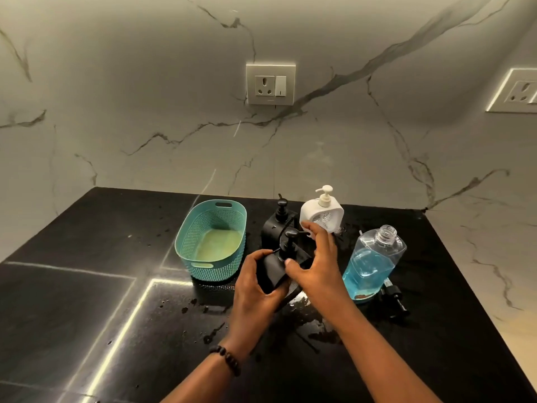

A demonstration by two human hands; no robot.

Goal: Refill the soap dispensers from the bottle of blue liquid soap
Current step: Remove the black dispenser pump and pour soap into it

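Note:
A black soap dispenser (274, 273) with a black pump head stands at the middle of the dark counter. My left hand (255, 289) grips its body from the left. My right hand (318, 266) holds it at the pump collar from the right. Behind it stands a second black dispenser (274, 225), and beside that a white dispenser (322, 215) with a white pump. To the right stands the clear bottle of blue liquid soap (373, 263), uncapped and about half full. Its black pump cap (393, 298) lies on the counter next to it.
A teal perforated basket (213, 242) sits left of the dispensers. Wet patches and droplets (313, 324) spread over the black counter (87, 301) in front of my hands. The marble wall behind carries a socket (270, 84) and another at the right edge (517, 91).

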